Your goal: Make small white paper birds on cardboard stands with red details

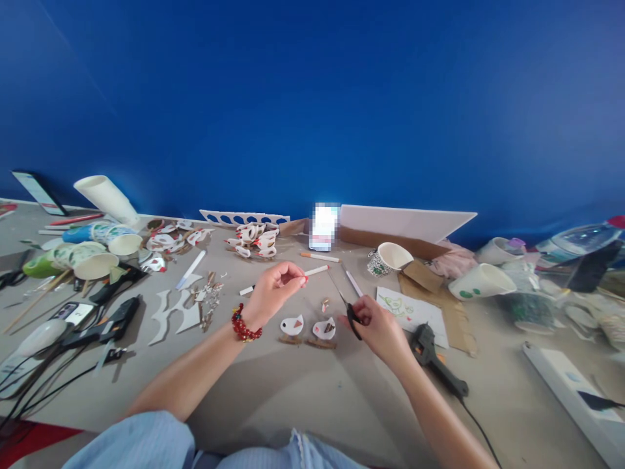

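Note:
My left hand (274, 286), with a red bead bracelet on the wrist, is raised over the table with thumb and fingertips pinched on a tiny red scrap. My right hand (374, 326) grips black-handled scissors (344, 303), blades pointing up and away to the left. Below and between the hands lie two small white paper birds (307, 326) on brown strips. A white marker (286, 279) lies behind my left hand.
A black glue gun (430, 352) with cord lies right of my right hand, beside a drawn sheet (415, 311). Paper cups (92, 254), another glue gun (110, 322) and cardboard cutouts (176, 311) crowd the left. More paper birds (254, 240), a phone (325, 227) and cups (481, 281) stand behind.

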